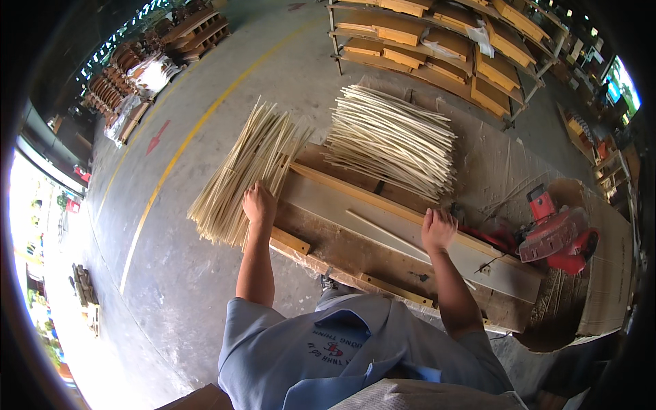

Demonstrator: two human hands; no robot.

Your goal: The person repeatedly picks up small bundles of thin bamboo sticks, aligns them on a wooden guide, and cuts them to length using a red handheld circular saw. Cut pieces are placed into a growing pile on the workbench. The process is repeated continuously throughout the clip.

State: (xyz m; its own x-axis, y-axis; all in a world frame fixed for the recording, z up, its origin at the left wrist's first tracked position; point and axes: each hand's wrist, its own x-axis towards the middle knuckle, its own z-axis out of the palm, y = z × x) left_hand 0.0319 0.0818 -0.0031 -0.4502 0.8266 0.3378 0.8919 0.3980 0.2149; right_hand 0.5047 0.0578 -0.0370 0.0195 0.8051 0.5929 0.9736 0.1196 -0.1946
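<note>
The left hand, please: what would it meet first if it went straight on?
The left hand would most likely meet the left bundle of pale sticks, which it seems to touch, though depth is unclear.

Daylight enters far left of the workbench (pixel 362 256), bleaching the open doorway (pixel 31 212) white and throwing glare across the concrete floor (pixel 171 273). The thin wooden sticks (pixel 389 140) on the workbench look fairly sharp; behind it, fisheye distortion bows the shelving rack (pixel 447 78). Black vignetting rings everything.
</note>
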